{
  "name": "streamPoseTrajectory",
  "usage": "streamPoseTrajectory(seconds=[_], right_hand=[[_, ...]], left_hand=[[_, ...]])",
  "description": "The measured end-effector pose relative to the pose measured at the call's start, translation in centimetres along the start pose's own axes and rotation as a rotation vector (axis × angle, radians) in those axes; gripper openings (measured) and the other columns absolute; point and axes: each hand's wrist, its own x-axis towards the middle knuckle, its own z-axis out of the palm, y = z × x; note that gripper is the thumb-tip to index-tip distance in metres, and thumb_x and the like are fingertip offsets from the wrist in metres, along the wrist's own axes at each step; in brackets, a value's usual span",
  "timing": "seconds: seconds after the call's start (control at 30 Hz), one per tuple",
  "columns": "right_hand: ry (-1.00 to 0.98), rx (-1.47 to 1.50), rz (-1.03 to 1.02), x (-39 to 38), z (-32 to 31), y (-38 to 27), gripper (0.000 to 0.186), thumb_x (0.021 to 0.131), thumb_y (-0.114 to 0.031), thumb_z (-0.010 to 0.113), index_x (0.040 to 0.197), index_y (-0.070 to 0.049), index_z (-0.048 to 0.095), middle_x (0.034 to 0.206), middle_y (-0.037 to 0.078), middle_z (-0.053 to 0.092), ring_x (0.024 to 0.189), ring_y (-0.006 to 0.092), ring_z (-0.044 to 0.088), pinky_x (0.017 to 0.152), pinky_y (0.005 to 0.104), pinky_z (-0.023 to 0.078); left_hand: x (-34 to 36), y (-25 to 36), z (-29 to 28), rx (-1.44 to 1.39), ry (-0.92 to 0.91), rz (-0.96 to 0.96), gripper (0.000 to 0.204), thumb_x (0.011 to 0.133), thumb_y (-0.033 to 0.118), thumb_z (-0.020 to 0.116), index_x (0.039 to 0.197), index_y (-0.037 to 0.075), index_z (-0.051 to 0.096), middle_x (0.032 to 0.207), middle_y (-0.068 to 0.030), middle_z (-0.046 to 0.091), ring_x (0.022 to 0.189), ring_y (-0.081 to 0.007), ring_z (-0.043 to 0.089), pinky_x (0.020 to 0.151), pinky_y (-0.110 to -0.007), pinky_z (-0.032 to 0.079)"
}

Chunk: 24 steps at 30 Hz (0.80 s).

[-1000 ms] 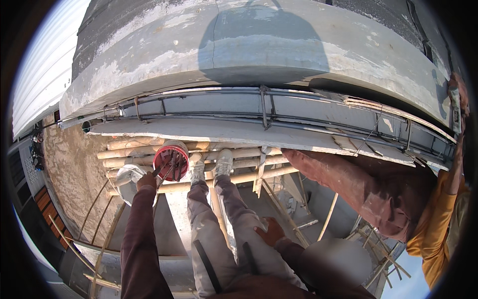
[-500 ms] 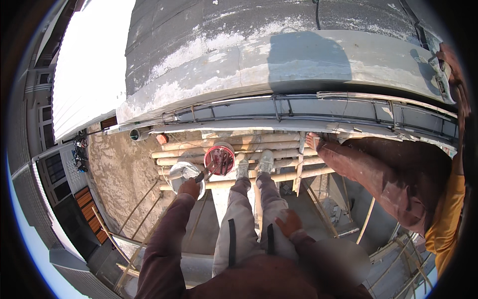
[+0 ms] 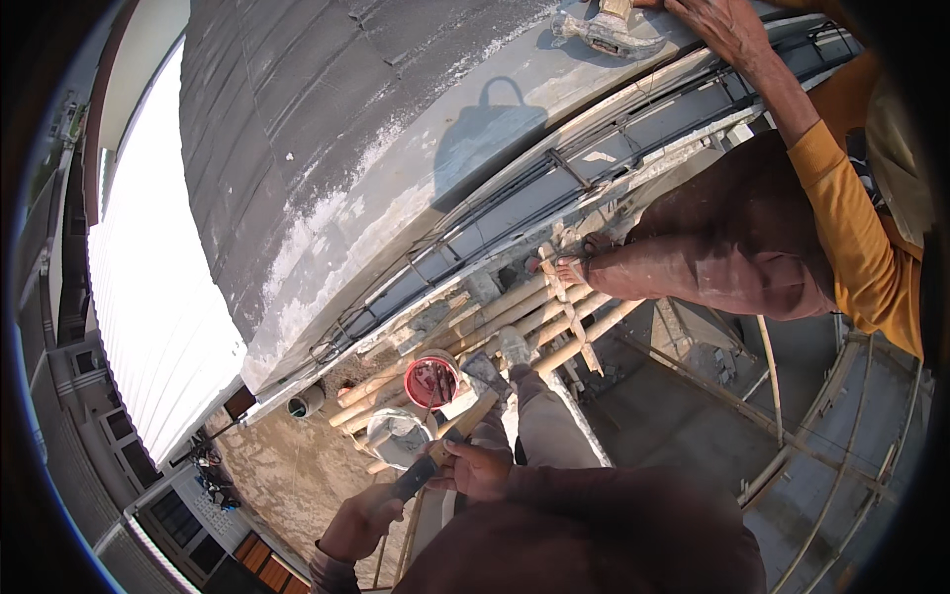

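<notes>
My left hand (image 3: 361, 522) is closed round one end of a long, narrow tool (image 3: 414, 477) with a dark section and a paler tan strip; its exact kind is unclear. My right hand (image 3: 477, 469) grips the same tool farther along, fingers curled against it. Just beyond the tool stands a pale bucket (image 3: 399, 439) of grey, wet-looking material. A red bucket (image 3: 431, 380) beside it holds dark items that I cannot make out. Both stand by my shoes (image 3: 485, 374) at the bamboo poles.
Bamboo poles (image 3: 539, 322) form the platform underfoot, high above a lower floor. At right, a co-worker in an orange sleeve (image 3: 841, 213) has a bare foot (image 3: 570, 270) on it. A claw hammer (image 3: 612, 38) lies near their hand on the concrete ledge (image 3: 396, 218). Steel bars (image 3: 495, 213) run alongside.
My view has turned and shifted. My right hand has left my thigh and now grips the tool. My left hand has drawn the tool back from above the buckets.
</notes>
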Motion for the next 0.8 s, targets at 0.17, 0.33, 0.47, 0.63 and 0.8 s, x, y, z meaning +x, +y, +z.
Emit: streamPoseTrajectory(seconds=[0.17, 0.33, 0.47, 0.63, 0.8], right_hand=[[0.087, 0.066, -0.531, -3.5, 1.9, -5.4, 0.039, 0.105, -0.037, 0.048, 0.125, -0.005, 0.055, 0.113, 0.011, 0.066, 0.108, 0.0307, 0.065, 0.1, 0.0512, 0.048], [0.39, 0.177, -0.593, -5.0, -1.4, -11.5, 0.037, 0.104, -0.042, 0.047, 0.114, -0.008, 0.057, 0.085, 0.004, 0.058, 0.075, 0.019, 0.057, 0.069, 0.0381, 0.052], [0.61, -0.094, -0.484, -8.3, 0.1, -10.6, 0.04, 0.105, -0.044, 0.044, 0.114, -0.008, 0.057, 0.079, 0.004, 0.055, 0.067, 0.0144, 0.054, 0.059, 0.0314, 0.049], [0.667, 0.035, -0.539, -8.2, 2.3, -9.5, 0.03, 0.104, -0.036, 0.05, 0.105, -0.007, 0.057, 0.075, 0.003, 0.059, 0.06, 0.0146, 0.057, 0.059, 0.0343, 0.053], [0.534, 0.052, -0.502, -3.6, -0.4, -11.0, 0.02, 0.102, -0.03, 0.056, 0.103, -0.011, 0.052, 0.083, 0.003, 0.061, 0.063, 0.0144, 0.058, 0.055, 0.0322, 0.052]], left_hand=[[7.0, 2.5, 1.5, -0.344, -0.208, -0.038, 0.045, 0.104, 0.036, 0.054, 0.129, -0.001, 0.059, 0.114, -0.0134, 0.067, 0.099, -0.0204, 0.066, 0.087, -0.037, 0.052], [24.6, -5.2, 7.3, -0.817, -0.087, -0.139, 0.078, 0.097, 0.063, 0.05, 0.146, 0.003, 0.042, 0.139, -0.016, 0.055, 0.124, -0.0245, 0.055, 0.107, -0.044, 0.04], [36.0, -6.6, 11.8, -1.027, -0.041, -0.491, 0.106, 0.084, 0.073, 0.061, 0.156, 0.005, 0.021, 0.147, -0.0185, 0.044, 0.13, -0.03, 0.051, 0.111, -0.053, 0.034], [37.4, -6.6, 11.0, -1.395, -0.207, -0.372, 0.063, 0.095, 0.058, 0.06, 0.134, 0.009, 0.051, 0.094, -0.0026, 0.058, 0.084, -0.0159, 0.058, 0.084, -0.037, 0.05], [34.1, -5.1, 4.7, -1.182, 0.104, -0.177, 0.03, 0.1, 0.038, 0.062, 0.107, 0.009, 0.061, 0.064, 0.0076, 0.03, 0.052, -0.0058, 0.033, 0.048, -0.023, 0.032]])
